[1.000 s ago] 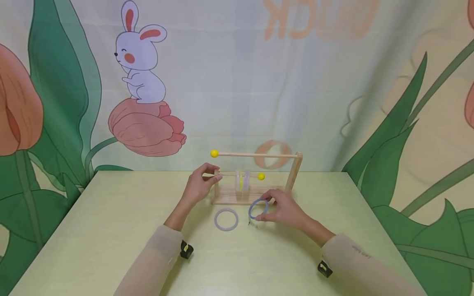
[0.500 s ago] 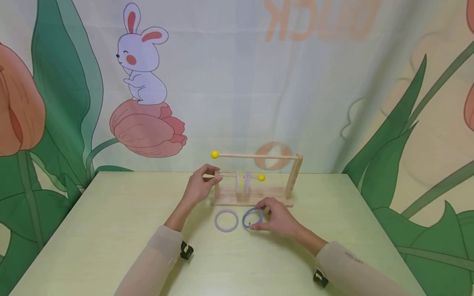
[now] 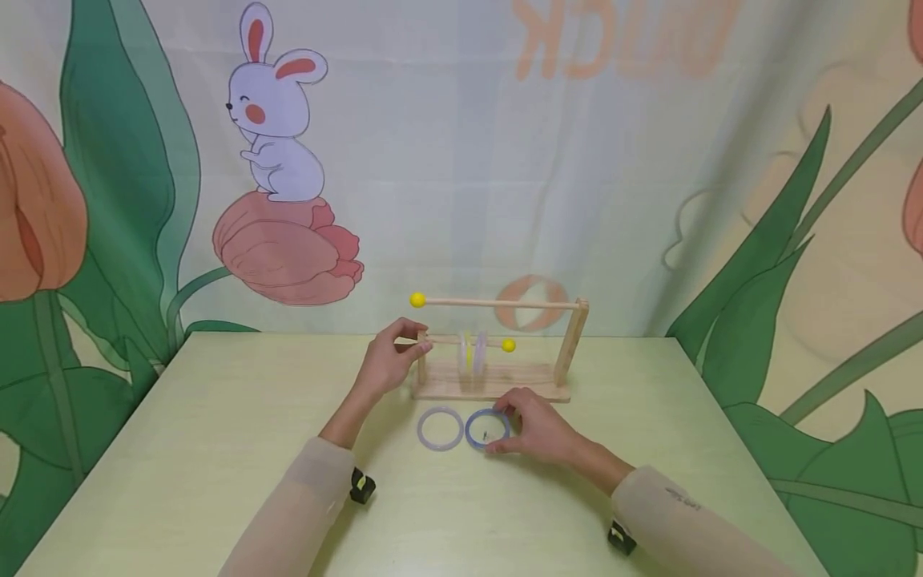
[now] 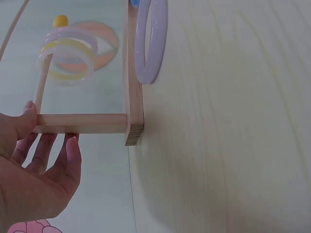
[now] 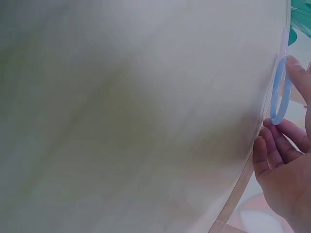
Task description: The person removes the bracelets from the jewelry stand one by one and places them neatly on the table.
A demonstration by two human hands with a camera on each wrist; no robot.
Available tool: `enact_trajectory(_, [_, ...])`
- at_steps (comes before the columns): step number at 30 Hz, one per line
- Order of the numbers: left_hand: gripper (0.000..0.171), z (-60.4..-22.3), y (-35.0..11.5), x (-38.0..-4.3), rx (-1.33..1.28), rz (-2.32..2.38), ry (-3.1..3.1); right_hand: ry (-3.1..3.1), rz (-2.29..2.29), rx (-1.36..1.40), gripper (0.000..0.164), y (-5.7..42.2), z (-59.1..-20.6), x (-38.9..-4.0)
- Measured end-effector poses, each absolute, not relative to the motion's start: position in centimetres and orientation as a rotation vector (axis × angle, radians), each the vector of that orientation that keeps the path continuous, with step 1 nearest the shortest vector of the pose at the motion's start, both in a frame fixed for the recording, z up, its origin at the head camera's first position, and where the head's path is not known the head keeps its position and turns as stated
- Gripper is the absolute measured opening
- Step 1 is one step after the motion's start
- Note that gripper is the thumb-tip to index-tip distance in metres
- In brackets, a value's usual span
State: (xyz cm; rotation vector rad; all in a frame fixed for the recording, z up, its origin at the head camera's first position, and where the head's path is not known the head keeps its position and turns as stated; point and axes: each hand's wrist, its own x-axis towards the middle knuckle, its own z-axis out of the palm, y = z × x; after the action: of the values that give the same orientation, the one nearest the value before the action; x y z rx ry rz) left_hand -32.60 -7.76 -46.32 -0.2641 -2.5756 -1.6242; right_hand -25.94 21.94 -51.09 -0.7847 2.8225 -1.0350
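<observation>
A wooden stand (image 3: 519,375) has two rods with yellow ball ends, one high and one low. My left hand (image 3: 388,362) grips the top of its short left post (image 4: 80,122), thumb on one side and fingers on the other. Several pale bangles hang on the lower rod, among them a yellow one and a lavender one (image 4: 95,46). In front of the stand, my right hand (image 3: 542,429) holds a blue bangle (image 3: 469,433) by its rim between thumb and fingertips, flat at the table. Close beside it on the left lies a lavender bangle (image 3: 421,433).
The pale table (image 3: 216,449) reaches back to a printed curtain (image 3: 404,160) close behind the stand. A tall wooden post (image 3: 572,344) at the stand's right carries the upper rod. Small dark marks show inside the blue bangle's circle.
My right hand has moved left and down with the blue bangle, which went from tilted in the air to flat beside the lavender one. The left hand stays on the post.
</observation>
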Motion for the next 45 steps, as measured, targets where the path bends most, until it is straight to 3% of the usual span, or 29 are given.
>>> enact_trajectory(11, [0.034, -46.2, -7.8, -32.4, -0.262, -1.614, -2.584, 2.863, -0.852, -0.939, 0.065, 21.8, -51.0, -26.0])
enact_trajectory(28, [0.035, -46.0, -7.8, -32.4, -0.262, -1.617, -2.607, 2.814, -0.821, -0.885, 0.066, 21.7, -50.8, -26.5])
enact_trajectory(31, [0.034, -46.0, -7.7, -32.5, -0.258, -1.613, -2.595, 2.821, -0.829, -0.919, 0.062, 21.9, -50.0, -26.4])
enact_trajectory(38, [0.035, -46.4, -7.6, -32.5, -0.278, -1.627, -2.598, 2.93, -0.964, -1.108, 0.035, 22.5, -46.5, -26.4])
enact_trajectory(42, [0.035, -46.4, -7.7, -32.6, -0.28, -1.611, -2.588, 3.088, -0.967, -1.215, 0.036, 22.3, -44.3, -27.4])
enact_trajectory(45, [0.035, -46.4, -7.7, -32.6, -0.282, -1.611, -2.595, 3.187, -0.884, -1.219, 0.046, 22.0, -43.6, -28.3])
